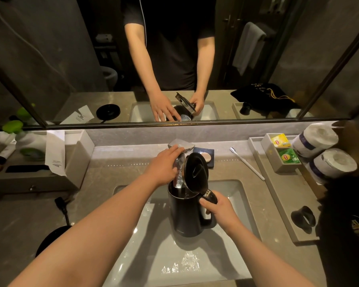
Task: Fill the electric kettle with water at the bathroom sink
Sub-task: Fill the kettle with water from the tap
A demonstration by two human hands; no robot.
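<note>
A black electric kettle point(184, 216) stands upright in the white sink basin point(232, 195), its lid point(195, 171) swung open. My right hand point(219, 210) grips the kettle's handle. My left hand point(164, 165) rests on the chrome faucet point(179, 156), fingers over its flat lever. The spout points down into the kettle's open mouth, and a thin stream of water seems to run into it. Water glints on the basin floor in front of the kettle.
The kettle's round black base point(52, 239) with its plug point(60, 204) lies on the counter at left. A soap dish point(205, 155) and toothbrush point(247, 162) lie behind the sink. A tray point(282, 195) at right holds tea bags point(286, 150), toilet rolls point(323, 152) and a black ring-shaped object. A mirror hangs above.
</note>
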